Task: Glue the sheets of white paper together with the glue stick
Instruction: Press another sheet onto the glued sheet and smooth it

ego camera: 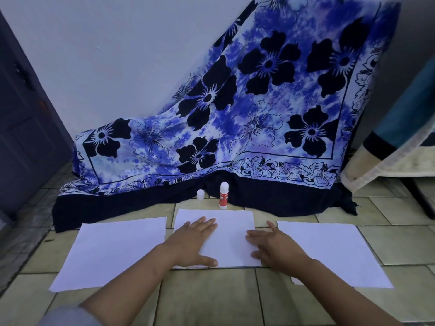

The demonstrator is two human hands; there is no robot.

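Three white paper sheets lie side by side on the tiled floor: a left sheet (110, 252), a middle sheet (229, 225) and a right sheet (329, 250). My left hand (193, 241) lies flat, fingers spread, on the middle sheet's left part. On that sheet's right edge my right hand (270, 245) presses flat. A red and white glue stick (223, 196) stands upright just beyond the middle sheet, uncapped. Its small white cap (200, 194) stands to its left.
A blue flowered cloth (235, 114) drapes down from the wall onto the floor right behind the glue stick. A dark door (26, 125) is at the left. A fabric-covered piece of furniture (400, 137) stands at the right. Bare tiles (211, 297) lie in front of the sheets.
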